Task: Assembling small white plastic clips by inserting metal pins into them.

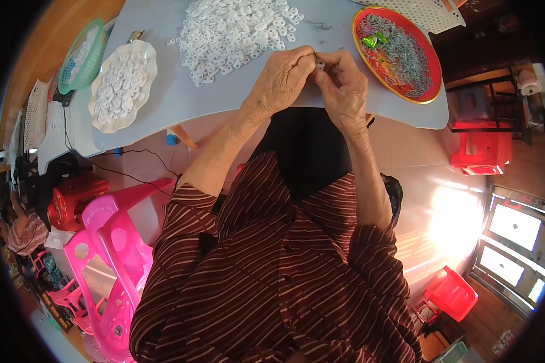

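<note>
My left hand (280, 81) and my right hand (345, 91) meet over the table's near edge, fingertips together. A small white plastic piece (320, 64) shows at the pinched thumb and fingers of my right hand. The left hand's fingers are curled closed against it; what they hold, if anything, is hidden. Beyond the hands spreads a heap of small white plastic pieces with holes (236, 33). To the right, a red tray with a gold rim (433, 91) holds many small grey slender parts (406, 60) and a green wrapper (374, 40).
The grey-blue table (169, 97) carries a scalloped cream plate (107, 126) of white pieces and a green basket (89, 71) at left. A cream perforated basket (421, 13) stands far right. Pink chairs (112, 242), red stools (481, 151) and a black cable (133, 175) are below table height.
</note>
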The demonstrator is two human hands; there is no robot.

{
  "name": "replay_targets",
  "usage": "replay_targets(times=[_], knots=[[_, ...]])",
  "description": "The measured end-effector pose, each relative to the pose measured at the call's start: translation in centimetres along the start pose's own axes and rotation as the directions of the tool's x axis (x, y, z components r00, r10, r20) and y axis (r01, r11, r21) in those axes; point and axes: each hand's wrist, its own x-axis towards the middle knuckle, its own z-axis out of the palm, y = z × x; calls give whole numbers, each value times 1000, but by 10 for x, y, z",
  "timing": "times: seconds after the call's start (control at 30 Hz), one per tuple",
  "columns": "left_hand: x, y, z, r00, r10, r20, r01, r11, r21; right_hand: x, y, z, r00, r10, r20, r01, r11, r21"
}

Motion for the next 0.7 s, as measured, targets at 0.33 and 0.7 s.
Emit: replay_targets(times=[0.33, 0.7], knots=[[3, -4, 2, 990, -138, -1, 138, 986, -93, 3, 0, -1, 999, 31, -17, -31, 999, 42], [-8, 20, -4, 903, -429, -6, 402, 850, -341, 125, -9, -73, 995, -27, -101, 1, 969, -248]])
